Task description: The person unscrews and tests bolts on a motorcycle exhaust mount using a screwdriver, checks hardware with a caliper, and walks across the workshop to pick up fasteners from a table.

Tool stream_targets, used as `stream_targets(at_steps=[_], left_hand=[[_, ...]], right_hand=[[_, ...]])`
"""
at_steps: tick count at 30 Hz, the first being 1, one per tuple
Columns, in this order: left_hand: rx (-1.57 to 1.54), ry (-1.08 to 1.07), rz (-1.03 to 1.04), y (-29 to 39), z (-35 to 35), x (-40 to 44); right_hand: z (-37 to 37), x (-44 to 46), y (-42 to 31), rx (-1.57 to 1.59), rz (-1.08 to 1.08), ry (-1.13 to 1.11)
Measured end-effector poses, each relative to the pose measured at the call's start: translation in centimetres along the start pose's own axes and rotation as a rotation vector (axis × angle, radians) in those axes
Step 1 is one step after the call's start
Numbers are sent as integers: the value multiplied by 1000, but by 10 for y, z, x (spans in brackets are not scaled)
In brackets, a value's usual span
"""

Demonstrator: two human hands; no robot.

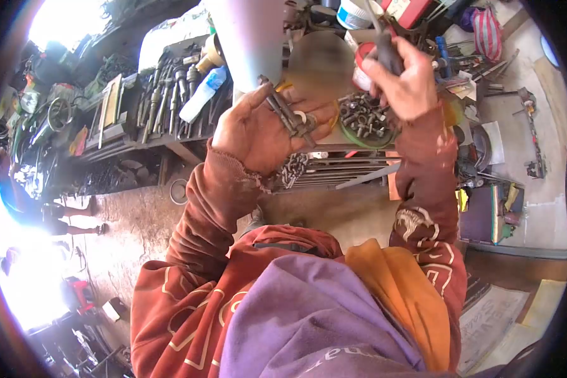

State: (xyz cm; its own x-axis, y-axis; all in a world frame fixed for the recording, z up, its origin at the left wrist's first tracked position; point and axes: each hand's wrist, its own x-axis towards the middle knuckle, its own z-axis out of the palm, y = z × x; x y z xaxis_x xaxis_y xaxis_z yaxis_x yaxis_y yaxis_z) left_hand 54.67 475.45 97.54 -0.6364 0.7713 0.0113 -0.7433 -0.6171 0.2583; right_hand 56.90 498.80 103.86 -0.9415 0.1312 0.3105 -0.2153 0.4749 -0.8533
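Observation:
Palm up, my left hand (pixel 252 135) has its fingers spread and carries long dark bolts (pixel 283 110) with a nut or washer near their heads. My right hand (pixel 406 82) is raised at the upper right, its fingers closed round the dark handle of a tool (pixel 389 55). Below and left of that hand, a green-rimmed bowl (pixel 365 143) holds several bolts and nuts. A red-and-white tin (pixel 363 66) is just left of the right hand, partly behind it.
Long metal tool bits (pixel 160 101) and a labelled plastic bottle (pixel 203 94) lie on the bench to the left. A chain (pixel 293 169) hangs at the bench's front edge. A white column (pixel 249 44) rises behind my left hand.

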Motion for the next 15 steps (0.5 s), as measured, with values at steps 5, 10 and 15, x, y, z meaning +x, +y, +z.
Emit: stream_targets(at_steps=[5, 10, 15], left_hand=[[39, -82, -77, -3, 0, 27], [280, -20, -111, -4, -3, 55], [315, -368, -270, 32, -35, 139]], right_hand=[[-6, -35, 2, 206, 110, -27], [-24, -58, 11, 255, 116, 1], [-43, -78, 30, 331, 209, 41]])
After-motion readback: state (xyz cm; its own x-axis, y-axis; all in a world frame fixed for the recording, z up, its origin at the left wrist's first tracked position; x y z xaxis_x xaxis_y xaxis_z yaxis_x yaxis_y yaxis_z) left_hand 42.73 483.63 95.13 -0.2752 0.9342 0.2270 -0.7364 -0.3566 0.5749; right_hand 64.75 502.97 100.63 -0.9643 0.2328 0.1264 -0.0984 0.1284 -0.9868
